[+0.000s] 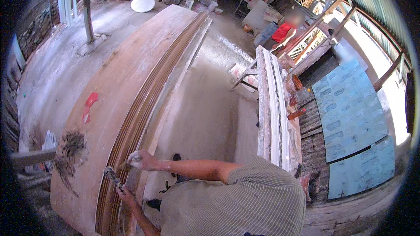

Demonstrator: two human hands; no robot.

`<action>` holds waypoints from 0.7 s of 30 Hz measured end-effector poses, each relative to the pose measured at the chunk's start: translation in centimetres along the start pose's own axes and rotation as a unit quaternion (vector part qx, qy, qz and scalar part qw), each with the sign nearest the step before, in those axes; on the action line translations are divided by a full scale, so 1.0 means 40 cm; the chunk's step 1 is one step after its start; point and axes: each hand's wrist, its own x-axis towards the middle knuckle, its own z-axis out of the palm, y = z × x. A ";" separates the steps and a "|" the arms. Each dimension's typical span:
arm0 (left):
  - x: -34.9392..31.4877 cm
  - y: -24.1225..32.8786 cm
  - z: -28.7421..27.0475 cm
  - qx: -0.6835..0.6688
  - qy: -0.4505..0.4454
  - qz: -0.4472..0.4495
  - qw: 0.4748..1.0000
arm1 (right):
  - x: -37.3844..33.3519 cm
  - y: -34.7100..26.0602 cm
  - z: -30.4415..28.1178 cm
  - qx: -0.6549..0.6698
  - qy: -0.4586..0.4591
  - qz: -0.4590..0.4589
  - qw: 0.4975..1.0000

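A long brown ridged moulding runs lengthwise along a wooden table. Over its near end, my left hand is closed around the handle of a short flat-headed tool. The head is crusted grey-white; whether it is a brush or a scraper I cannot tell. My right hand is just beyond, at the moulding's right side, with its fingers curled and coated white. What it grips, if anything, is too small to make out.
The wooden table carries a red scrap and a dark fibre clump. At right, a bench holds long white strips and a red-orange bottle. Blue panels lie beyond. A person in red is farther back. A post stands left.
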 end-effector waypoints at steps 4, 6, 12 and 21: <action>0.096 0.330 0.236 -0.036 -0.072 -0.262 0.962 | 0.148 0.147 -0.303 -0.008 0.081 0.141 0.987; 0.130 0.401 0.352 -0.020 -0.081 -0.255 0.963 | 0.225 0.182 -0.439 0.037 0.097 0.157 0.982; 0.185 0.489 0.705 0.061 -0.197 -0.190 0.960 | 0.372 0.449 -0.737 -0.063 0.137 0.120 0.981; 0.356 0.627 1.137 0.102 -0.238 -0.208 0.943 | 0.593 0.601 -1.202 -0.100 0.154 0.171 0.968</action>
